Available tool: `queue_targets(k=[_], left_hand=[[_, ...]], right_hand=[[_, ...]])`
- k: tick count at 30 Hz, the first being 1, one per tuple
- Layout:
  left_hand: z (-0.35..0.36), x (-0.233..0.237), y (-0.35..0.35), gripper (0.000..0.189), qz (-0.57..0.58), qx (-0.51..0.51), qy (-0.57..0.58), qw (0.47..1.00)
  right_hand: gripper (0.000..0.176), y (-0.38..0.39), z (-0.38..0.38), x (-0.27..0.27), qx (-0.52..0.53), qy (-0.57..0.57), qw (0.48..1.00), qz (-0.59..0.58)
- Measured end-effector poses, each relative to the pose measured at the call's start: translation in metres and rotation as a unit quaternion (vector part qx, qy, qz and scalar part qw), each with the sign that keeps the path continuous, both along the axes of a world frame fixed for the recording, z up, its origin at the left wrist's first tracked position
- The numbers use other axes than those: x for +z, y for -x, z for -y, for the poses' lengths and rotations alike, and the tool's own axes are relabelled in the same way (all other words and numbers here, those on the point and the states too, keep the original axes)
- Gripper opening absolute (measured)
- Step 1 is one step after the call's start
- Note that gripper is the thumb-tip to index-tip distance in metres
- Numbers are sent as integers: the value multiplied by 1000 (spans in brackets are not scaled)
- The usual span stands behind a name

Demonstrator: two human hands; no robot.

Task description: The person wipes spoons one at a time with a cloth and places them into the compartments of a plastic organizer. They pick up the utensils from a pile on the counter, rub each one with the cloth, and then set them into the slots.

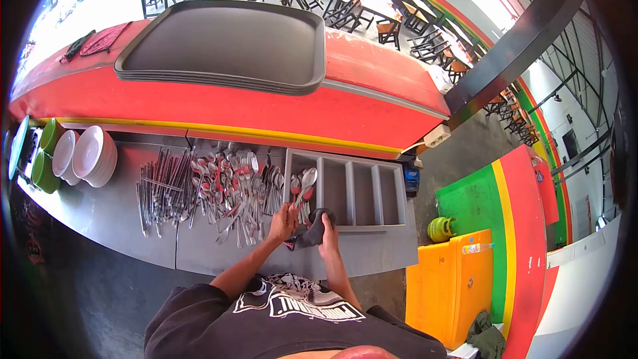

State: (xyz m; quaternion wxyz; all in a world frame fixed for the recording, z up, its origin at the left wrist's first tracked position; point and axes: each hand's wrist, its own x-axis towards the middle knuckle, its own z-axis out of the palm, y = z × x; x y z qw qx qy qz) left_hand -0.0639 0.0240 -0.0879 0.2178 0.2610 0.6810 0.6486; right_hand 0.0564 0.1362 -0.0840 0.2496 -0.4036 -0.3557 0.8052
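My left hand (284,222) is closed at the near left corner of a grey cutlery tray (392,227), with spoons right beside its fingers; what it grips is too small to tell. A dark cloth (311,236) is bunched in my right hand (328,231), over the tray's near edge. Several spoons (308,179) lie in the tray's leftmost compartment. The other compartments show bare grey bottoms. Left of the tray, a loose pile of forks and spoons (232,183) covers the steel counter, and dark chopsticks (163,186) are spread beyond it.
White bowls (95,156) and green bowls (45,173) stand at the counter's left end. Stacked dark trays (222,43) rest on the red ledge (379,66) behind. To the right are a dark post (512,46), a yellow cabinet (448,286) and a green gas cylinder (441,229).
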Motion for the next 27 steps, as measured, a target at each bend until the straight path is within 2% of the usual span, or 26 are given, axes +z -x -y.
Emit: queue_targets(k=[3,7,10,12,15,18,21,24,27], left_hand=[[-3,-3,2,30,1,9,4,1000],[-3,5,1,25,9,26,45,999],[-6,-7,1,19,-114,71,7,991],[-2,-9,1,16,-114,59,46,991],[-1,-6,3,15,-129,60,44,989],[-1,-10,4,17,-142,51,23,988],[1,-13,8,16,-153,-2,81,985],[4,0,9,16,-203,-39,73,976],[4,-6,18,19,-177,-97,65,977]], right_hand=[[39,4,2,13,21,-14,1000,-1],[41,12,-1,-7,18,-27,999,-14],[42,18,1,-9,54,-19,995,-78],[45,23,4,-6,92,-11,985,-143],[50,25,8,-3,152,-42,980,-121],[41,29,4,-12,175,-124,975,-64],[35,25,3,-16,161,-173,971,-30],[31,21,9,-9,118,-177,976,-41],[29,22,12,-8,94,-166,980,-54]])
